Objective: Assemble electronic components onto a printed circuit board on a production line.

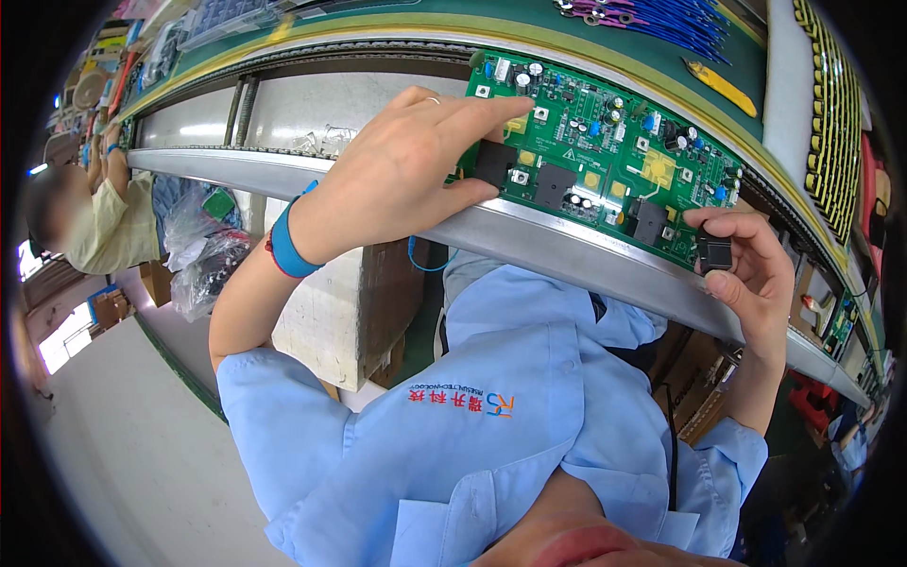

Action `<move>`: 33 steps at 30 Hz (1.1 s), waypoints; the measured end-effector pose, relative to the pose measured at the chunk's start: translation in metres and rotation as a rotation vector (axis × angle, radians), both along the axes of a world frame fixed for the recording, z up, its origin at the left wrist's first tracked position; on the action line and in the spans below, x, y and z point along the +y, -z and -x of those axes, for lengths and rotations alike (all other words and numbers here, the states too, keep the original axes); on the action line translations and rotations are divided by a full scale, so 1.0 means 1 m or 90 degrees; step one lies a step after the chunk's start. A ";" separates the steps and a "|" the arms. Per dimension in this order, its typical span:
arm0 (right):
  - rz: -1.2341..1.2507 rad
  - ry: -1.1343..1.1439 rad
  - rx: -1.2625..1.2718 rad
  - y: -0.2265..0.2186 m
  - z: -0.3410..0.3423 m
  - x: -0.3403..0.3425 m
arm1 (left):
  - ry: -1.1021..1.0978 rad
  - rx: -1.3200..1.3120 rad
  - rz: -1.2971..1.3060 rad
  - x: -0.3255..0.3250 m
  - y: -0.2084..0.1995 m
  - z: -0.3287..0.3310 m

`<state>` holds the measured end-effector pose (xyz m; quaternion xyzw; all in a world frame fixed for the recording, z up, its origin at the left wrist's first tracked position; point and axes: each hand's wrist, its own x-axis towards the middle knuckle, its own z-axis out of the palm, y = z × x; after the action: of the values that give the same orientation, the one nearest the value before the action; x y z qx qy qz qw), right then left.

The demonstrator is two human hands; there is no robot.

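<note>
A long green circuit board (590, 142) lies across the metal rail, with capacitors, small blue parts and black rectangular blocks on it. My left hand (402, 165), a blue band round its wrist, reaches over the board's left end. Its index finger stretches onto the board, and its thumb lies at the near edge, beside a black block (493, 165); the other fingers are mostly hidden. At the board's right end my right hand (756, 260) pinches a small black block-shaped component (715, 253) between thumb and fingers. Two more black blocks sit along the board's near side.
Beyond the rail, a green bench holds blue and purple cables (652, 24) and a yellow cutter knife (720, 88). Yellow-and-black strips (831, 123) line the far right. Below is a white box (321, 312). Another person (113, 217) works at the far left.
</note>
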<state>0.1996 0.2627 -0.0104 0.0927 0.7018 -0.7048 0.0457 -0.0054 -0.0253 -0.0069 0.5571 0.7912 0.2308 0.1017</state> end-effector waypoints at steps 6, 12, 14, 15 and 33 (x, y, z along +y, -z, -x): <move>-0.076 0.033 0.066 0.008 -0.016 0.010 | -0.034 0.008 0.021 -0.002 0.005 -0.006; -0.359 -0.035 0.063 -0.002 -0.017 -0.004 | -0.066 -0.028 0.068 -0.002 -0.003 -0.008; -0.544 -0.024 0.099 -0.001 -0.015 -0.013 | -0.067 -0.042 0.075 0.002 -0.002 -0.009; -0.624 -0.013 0.137 0.002 -0.012 -0.015 | -0.072 -0.048 0.051 0.006 0.000 -0.010; -0.775 0.138 0.213 -0.026 0.045 0.090 | -0.020 -0.066 0.020 0.043 -0.008 -0.025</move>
<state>0.1544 0.3528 0.0157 0.0610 0.9607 -0.1859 -0.1967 0.0195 0.0176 0.0007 0.5305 0.7970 0.2481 0.1477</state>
